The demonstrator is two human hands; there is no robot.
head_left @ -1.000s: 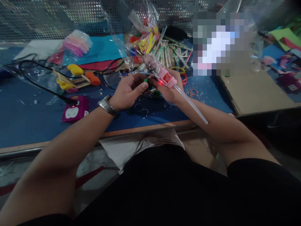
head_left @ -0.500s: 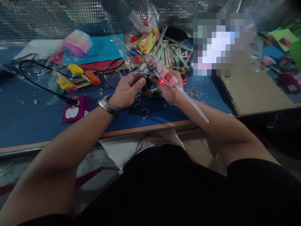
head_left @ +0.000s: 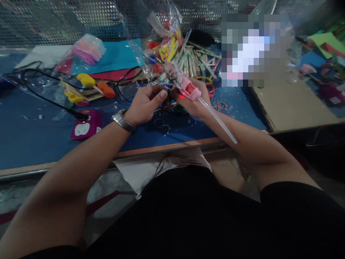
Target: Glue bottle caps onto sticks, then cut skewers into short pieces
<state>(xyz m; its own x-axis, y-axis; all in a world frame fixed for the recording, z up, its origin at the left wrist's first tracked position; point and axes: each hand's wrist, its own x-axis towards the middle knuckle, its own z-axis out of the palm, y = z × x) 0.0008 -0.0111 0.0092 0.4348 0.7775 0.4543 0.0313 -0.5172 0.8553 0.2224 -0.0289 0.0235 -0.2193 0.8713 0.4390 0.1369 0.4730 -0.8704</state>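
Observation:
A pink hot glue gun [head_left: 190, 89] rests in my right hand [head_left: 199, 107], whose fingers are closed around it. Out of its back sticks a long translucent glue stick [head_left: 219, 121], lying over my right forearm. A red light glows on the gun's side. My left hand [head_left: 144, 105] pinches a small dark green piece [head_left: 167, 96] between thumb and fingers, close to the fingertips of my right hand. The piece's full shape is hidden by the fingers and the dim light. Another dark green bit [head_left: 178, 108] shows just below my right fingers.
A purple power socket box [head_left: 91, 126] with a black cable stands at left. Behind it lies a stick model with yellow and orange foam pieces [head_left: 86, 80]. Bundled sticks [head_left: 190, 61], a plastic bag [head_left: 169, 45], red-handled scissors [head_left: 211, 91] and cardboard [head_left: 296, 104] lie around.
The glue gun has shifted slightly left, and the tail of its glue stick has swung a little down and left. My left hand has hardly moved.

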